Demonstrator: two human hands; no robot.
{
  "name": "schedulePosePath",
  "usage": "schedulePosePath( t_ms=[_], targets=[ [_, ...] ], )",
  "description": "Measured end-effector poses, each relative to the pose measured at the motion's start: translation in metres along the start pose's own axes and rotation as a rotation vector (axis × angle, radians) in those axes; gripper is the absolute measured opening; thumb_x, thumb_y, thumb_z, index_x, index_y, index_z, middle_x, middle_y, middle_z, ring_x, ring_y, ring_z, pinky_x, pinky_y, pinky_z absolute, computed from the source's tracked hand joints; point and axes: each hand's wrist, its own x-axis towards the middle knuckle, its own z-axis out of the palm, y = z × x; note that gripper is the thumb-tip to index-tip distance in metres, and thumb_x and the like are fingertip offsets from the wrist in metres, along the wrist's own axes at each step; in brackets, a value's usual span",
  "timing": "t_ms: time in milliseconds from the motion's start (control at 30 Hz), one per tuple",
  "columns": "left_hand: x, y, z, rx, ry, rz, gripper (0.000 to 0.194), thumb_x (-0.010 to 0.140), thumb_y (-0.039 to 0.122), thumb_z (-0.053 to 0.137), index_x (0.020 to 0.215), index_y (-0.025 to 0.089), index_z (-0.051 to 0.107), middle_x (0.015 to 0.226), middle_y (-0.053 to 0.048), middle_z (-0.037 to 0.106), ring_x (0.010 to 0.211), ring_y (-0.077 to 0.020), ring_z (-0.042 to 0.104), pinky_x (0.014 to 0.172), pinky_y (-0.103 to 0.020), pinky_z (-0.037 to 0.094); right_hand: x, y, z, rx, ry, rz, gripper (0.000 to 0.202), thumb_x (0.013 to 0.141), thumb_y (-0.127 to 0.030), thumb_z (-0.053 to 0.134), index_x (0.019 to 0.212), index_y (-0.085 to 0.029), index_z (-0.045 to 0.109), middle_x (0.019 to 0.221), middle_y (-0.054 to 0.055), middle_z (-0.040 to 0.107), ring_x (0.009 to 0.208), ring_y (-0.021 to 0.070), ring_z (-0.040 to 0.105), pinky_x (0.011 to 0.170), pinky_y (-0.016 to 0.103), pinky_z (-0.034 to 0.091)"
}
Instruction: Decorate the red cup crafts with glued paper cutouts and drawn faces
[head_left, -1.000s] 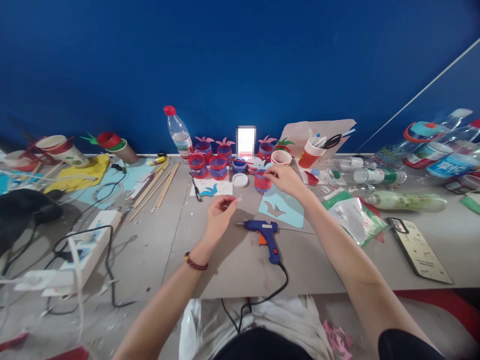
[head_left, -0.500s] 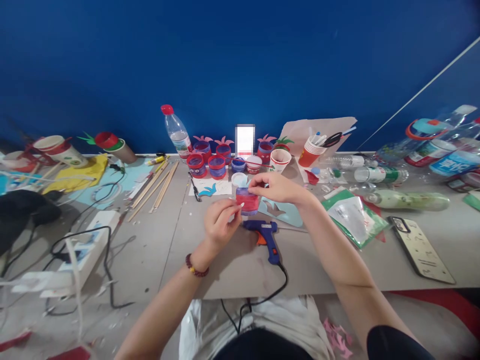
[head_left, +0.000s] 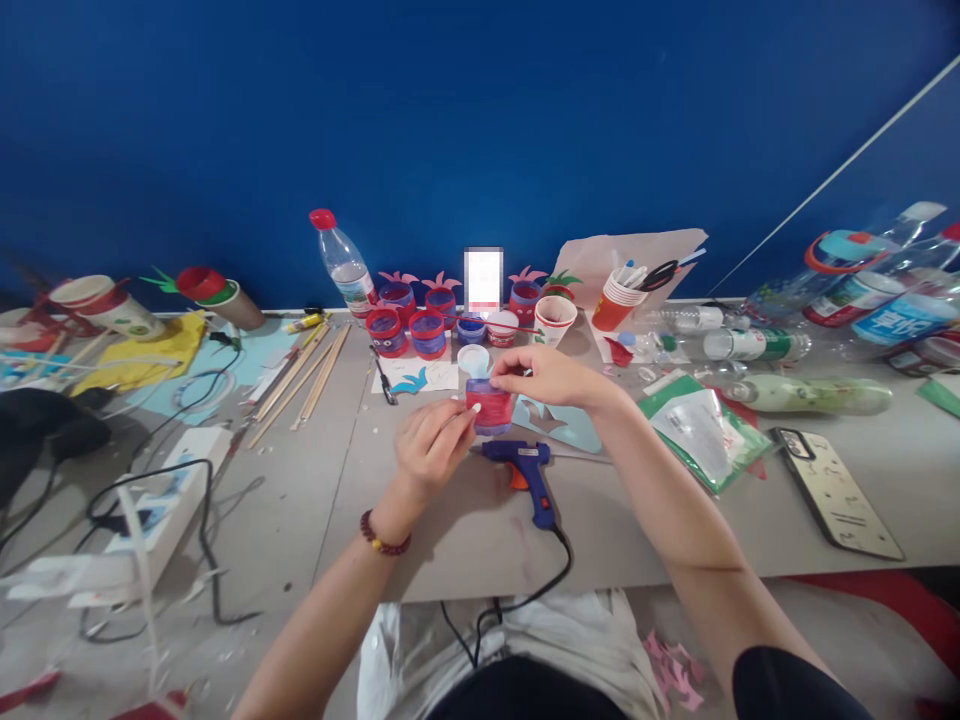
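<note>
My left hand [head_left: 433, 440] is closed in a pinch, with a small white piece [head_left: 476, 408] at its fingertips, just in front of a red and purple painted cup [head_left: 490, 412]. My right hand [head_left: 544, 376] reaches over from the right, its thumb and fingers closed on the cup's upper right edge. Directly below the cup lies a blue hot glue gun [head_left: 529, 470] with an orange trigger. A white round lid or small tub [head_left: 473, 360] sits just behind the cup. Beside my right hand is a light blue paper sheet [head_left: 577, 430] with a cut-out shape.
Several painted cups [head_left: 386, 335] stand along the blue wall. Further right are a paper cup of pens and scissors [head_left: 616, 303], plastic bottles [head_left: 757, 345], a green packet [head_left: 705, 430] and a phone [head_left: 836, 490]. Leftward lie wooden sticks [head_left: 322, 375] and a power strip [head_left: 176, 500].
The view has shifted slightly, moving the scene a little left. My left hand has drawn slightly left, with its fingers bunched closer. My right hand stays on the painted cup.
</note>
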Motion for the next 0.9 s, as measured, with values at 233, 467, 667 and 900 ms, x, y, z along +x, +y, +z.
schedulePosePath(
  t_ms=[233,467,667,900],
  targets=[
    [-0.0048,-0.0008,0.0022,-0.165,-0.042,-0.099,0.023,0.083,0.017,0.066,0.105,0.024,0.066,0.093,-0.005,0.070,0.089,-0.0171,0.068,0.080,-0.029,0.053,0.0005,0.0013,0.0011,-0.010,-0.005,0.000,0.018,0.084,-0.033,0.058,0.078,-0.017,0.065,0.073,0.000,0.063,0.066,0.0120,0.052,0.062,0.026,0.040],
    [-0.0044,0.0001,0.0031,-0.013,-0.056,-0.025,0.020,0.083,0.017,0.066,0.103,0.022,0.067,0.090,-0.007,0.070,0.083,-0.0180,0.068,0.073,-0.030,0.055,0.0002,-0.0003,0.0002,-0.006,-0.003,0.004,0.018,0.084,-0.032,0.057,0.078,-0.017,0.064,0.073,0.000,0.063,0.065,0.0116,0.051,0.061,0.026,0.039],
    [-0.0028,0.0000,0.0037,-0.057,-0.054,-0.028,0.027,0.082,0.014,0.067,0.106,0.024,0.068,0.091,-0.007,0.070,0.085,-0.0195,0.068,0.077,-0.032,0.056,-0.0001,-0.0004,-0.0003,-0.007,0.000,0.001,0.017,0.085,-0.031,0.057,0.077,-0.017,0.064,0.073,0.001,0.063,0.065,0.0121,0.052,0.061,0.027,0.039],
    [-0.0032,0.0013,0.0055,-0.058,-0.105,-0.077,0.021,0.083,0.019,0.065,0.103,0.025,0.068,0.090,-0.007,0.069,0.085,-0.0195,0.067,0.078,-0.033,0.055,0.0008,0.0010,-0.0004,-0.033,0.007,0.011,0.016,0.085,-0.030,0.057,0.077,-0.018,0.064,0.074,0.001,0.064,0.066,0.0122,0.053,0.062,0.027,0.040]
  ],
)
